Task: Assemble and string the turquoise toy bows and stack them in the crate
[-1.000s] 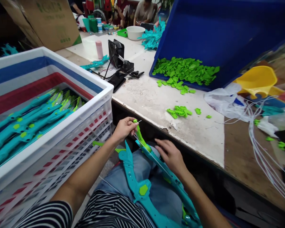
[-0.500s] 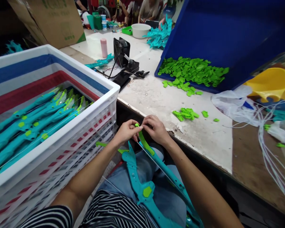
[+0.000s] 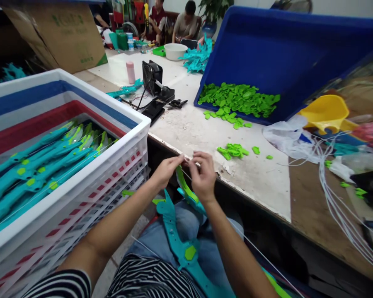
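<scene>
Fingertip work to the right of the white crate (image 3: 81, 176), the reference for all positions. Possible faults, from the largest part down: the turquoise frame (image 3: 175, 238), lying across the lap (image 3: 152, 240) just right of the crate, could slide or turn, since both hands are at the end of the lime strip (image 3: 185, 182) and neither appears to steady the frame's body; the strip itself, upright and near the crate's far right corner, could twist or spring away should the pinch slacken; the white cord (image 3: 257, 249), well to the right of the crate, could snag or slip if its tension is uneven. Grip: the right hand (image 3: 203, 176), farther from the crate, has its fingers curled toward the left; whether they are closed, and on what, cannot be told. The left hand (image 3: 168, 169), nearer the crate, has thumb and fingers together with no gap showing, apparently pinching the strip's upper end, whose very tip is hidden
</scene>
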`<state>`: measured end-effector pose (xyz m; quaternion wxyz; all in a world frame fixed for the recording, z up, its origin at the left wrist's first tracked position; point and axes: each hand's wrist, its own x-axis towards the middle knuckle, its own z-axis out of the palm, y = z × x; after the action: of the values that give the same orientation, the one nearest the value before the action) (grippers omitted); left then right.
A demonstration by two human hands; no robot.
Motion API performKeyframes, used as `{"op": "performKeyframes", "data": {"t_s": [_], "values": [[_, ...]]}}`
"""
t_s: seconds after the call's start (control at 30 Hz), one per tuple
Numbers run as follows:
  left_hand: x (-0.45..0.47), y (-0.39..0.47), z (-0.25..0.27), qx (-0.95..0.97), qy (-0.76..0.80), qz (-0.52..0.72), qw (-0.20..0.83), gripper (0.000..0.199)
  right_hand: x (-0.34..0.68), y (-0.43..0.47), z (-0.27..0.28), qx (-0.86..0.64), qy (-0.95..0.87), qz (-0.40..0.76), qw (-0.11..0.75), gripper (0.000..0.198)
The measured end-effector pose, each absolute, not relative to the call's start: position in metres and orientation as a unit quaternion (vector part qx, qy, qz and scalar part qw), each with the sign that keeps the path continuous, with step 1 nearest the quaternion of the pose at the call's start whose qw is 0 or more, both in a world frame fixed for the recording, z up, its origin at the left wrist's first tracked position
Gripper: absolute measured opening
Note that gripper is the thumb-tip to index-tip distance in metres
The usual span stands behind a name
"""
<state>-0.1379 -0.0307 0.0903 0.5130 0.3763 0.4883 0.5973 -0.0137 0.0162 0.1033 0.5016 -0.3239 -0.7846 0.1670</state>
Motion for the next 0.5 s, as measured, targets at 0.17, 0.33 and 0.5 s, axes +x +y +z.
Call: {"op": "performKeyframes", "data": {"t_s": [0.17, 0.33, 0.5], "values": [[-0.151, -0.026, 0.111, 0.456, 0.605, 0.541, 0.366, 0.005, -0.027, -0.022, 0.074, -0.343, -0.754, 0.255, 0.499, 0.008], [-0.147, -0.035, 0.123, 0.451, 0.61, 0.558, 0.335, 0.008, -0.032, -0.013, 0.073, -0.37, -0.691, 0.318, 0.533, 0.011], [-0.141, -0.035, 0.119, 0.293, 0.532, 0.602, 0.519, 0.006, -0.036, -0.01, 0.081, -0.389, -0.642, 0.318, 0.579, 0.009]]}}
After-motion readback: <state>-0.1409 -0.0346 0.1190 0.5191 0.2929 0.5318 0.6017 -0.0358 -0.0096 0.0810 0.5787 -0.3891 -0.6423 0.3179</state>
